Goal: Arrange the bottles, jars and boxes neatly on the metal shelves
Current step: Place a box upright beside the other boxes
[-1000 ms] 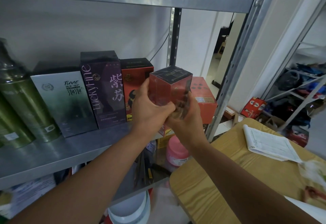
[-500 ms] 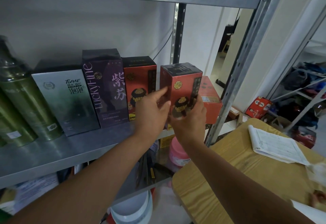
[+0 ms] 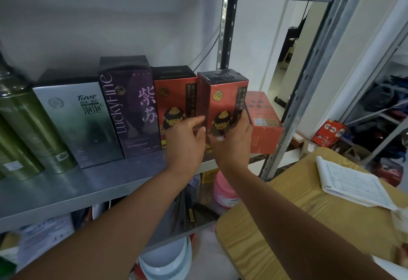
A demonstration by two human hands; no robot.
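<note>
Two hands are settling a red box (image 3: pixel 223 103) upright on the metal shelf (image 3: pixel 88 182), just beside its matching twin (image 3: pixel 174 103), keeping the row tidy. The right hand (image 3: pixel 234 145) is pinching its lower edge; the left hand (image 3: pixel 187 140) is steadying it, grip spread. A second ago it was tilting, both hands gripping it higher

The shelf (image 3: pixel 92 182) is dull brushed metal. The red box (image 3: pixel 223 103) wears glossy film. The tabletop (image 3: pixel 298 224) at lower right looks like smooth pale wood.
</note>
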